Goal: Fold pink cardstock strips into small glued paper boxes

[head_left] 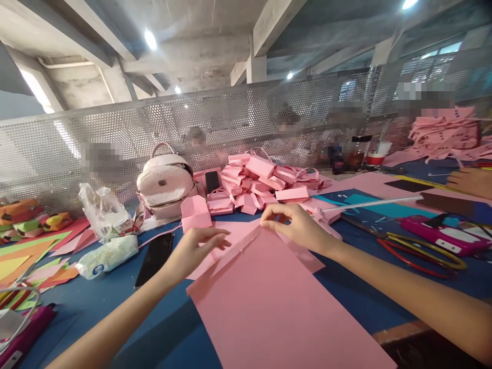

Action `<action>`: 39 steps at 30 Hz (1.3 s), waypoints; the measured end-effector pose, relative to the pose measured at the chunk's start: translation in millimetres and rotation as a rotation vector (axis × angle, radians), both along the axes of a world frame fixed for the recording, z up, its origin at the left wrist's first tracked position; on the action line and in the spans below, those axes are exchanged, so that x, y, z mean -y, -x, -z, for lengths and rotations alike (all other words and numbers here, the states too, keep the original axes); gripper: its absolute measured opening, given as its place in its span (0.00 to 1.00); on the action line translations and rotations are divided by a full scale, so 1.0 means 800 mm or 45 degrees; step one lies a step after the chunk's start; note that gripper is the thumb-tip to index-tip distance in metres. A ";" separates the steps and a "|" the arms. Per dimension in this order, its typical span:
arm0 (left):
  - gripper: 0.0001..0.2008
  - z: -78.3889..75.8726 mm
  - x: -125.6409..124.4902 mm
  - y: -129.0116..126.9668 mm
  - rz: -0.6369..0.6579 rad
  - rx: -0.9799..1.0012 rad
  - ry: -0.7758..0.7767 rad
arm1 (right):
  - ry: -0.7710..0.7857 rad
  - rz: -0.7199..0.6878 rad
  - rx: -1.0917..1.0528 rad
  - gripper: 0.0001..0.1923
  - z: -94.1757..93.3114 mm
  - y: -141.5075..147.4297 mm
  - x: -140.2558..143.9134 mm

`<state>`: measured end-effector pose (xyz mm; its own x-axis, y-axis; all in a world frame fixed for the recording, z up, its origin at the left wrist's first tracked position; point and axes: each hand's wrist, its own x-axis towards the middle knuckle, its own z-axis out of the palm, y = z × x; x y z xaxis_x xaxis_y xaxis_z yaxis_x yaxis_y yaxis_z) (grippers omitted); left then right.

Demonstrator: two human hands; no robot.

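A large pink paper sheet (277, 302) lies before me on the blue table, its far edge folded over into a narrow strip. At the right end of that strip, my right hand (286, 223) pinches the paper between thumb and fingers. My left hand (198, 251) hovers over or rests lightly beside the strip's left part, fingers stretched and apart; whether it touches the paper I cannot tell. More pink paper (307, 253) lies beneath the sheet. Just beyond stands a pile of folded pink paper pieces (253, 179).
A pink backpack (165, 179), a plastic bag (105, 210), a tissue pack (109, 256) and a black phone (154, 259) lie left. Scissors (415, 251) and a magenta glue gun (442, 233) lie right. Another person's hand (471, 182) is at the right edge. A perforated metal screen (238, 118) stands behind.
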<state>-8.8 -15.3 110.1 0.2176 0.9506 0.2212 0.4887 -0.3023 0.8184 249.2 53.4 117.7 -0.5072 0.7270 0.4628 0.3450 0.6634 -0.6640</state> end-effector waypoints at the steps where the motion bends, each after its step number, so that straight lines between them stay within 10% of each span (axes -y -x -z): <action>1: 0.17 -0.002 -0.005 -0.014 0.054 -0.028 -0.026 | 0.008 -0.023 -0.001 0.10 0.001 0.004 0.001; 8: 0.22 0.010 -0.007 -0.053 0.205 -0.126 -0.039 | 0.029 -0.046 -0.007 0.10 0.010 0.000 0.008; 30: 0.23 0.051 0.069 0.060 -0.163 0.007 0.190 | 0.122 -0.017 0.025 0.15 0.022 -0.032 -0.008; 35: 0.21 0.050 0.056 0.092 -0.322 0.227 0.214 | 0.007 0.190 -0.123 0.18 -0.015 -0.060 -0.023; 39: 0.21 0.021 0.055 0.064 -0.237 0.343 0.119 | -0.622 0.507 -0.409 0.13 -0.084 -0.057 0.015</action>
